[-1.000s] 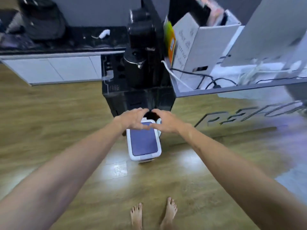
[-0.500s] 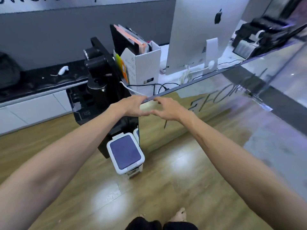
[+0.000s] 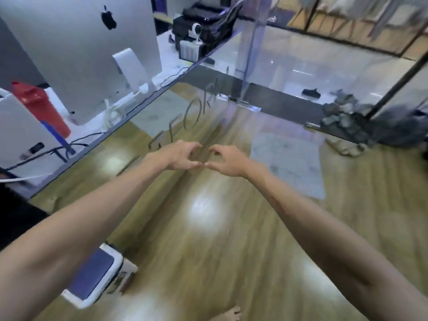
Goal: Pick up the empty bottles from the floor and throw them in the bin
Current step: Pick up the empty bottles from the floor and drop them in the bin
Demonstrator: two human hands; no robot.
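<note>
Both empty, left hand (image 3: 179,156) and right hand (image 3: 228,161) touch thumb tips above the white bin (image 3: 97,280) (blue lid shut).

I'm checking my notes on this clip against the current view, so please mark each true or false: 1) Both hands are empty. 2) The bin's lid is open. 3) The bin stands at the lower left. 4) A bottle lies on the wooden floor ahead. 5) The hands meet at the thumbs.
1) True: the left hand and right hand hold nothing.
2) False: the lid of the bin is down.
3) True: it shows under the left forearm.
4) False: no bottle shows on the wooden floor.
5) True: the thumb tips touch, with the fingers curled apart above.
</note>
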